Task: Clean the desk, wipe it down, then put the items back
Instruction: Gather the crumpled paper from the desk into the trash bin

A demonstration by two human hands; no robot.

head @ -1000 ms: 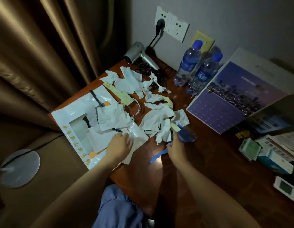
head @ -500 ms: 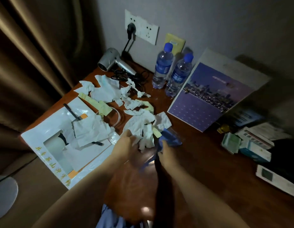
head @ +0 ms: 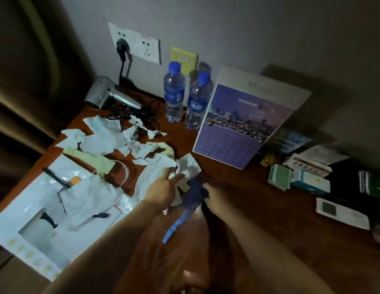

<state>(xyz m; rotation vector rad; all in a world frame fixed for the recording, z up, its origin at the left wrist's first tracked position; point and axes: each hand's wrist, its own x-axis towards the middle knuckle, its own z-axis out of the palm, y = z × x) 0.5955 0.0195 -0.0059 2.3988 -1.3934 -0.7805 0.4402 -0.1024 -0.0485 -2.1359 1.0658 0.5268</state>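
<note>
**A:** ok what am I looking at? Super dim. Dark wooden counter (head: 280, 240), and at the near left a big white paper bag (head: 25, 213) lying flat with yellow characters along its near edge, way too blurry to read.

**B:** Yeah. The purple calendar board (head: 240, 126) leans on the far wall with a city skyline photo; its heading is unreadable. Just left of it stand two water bottles (head: 174, 92) with blue caps and blue labels. There's white print on them, but I can't make it out.

**A:** And the mess?

**B:** Torn white paper scraps (head: 104, 134) litter the counter's far left through to the middle, right in front of a silver hair dryer (head: 99, 96) that's plugged into the wall.

**A:** Hands?

**B:** The left hand (head: 161, 189) has its fingers spread loosely over the scraps, holding nothing. The right hand (head: 214, 198) pinches a crumpled blue wrapper (head: 193, 198), its strip dangling toward the near side. The boxes (head: 299, 179) at the right are cut off by shadow, labels illegible.
</note>
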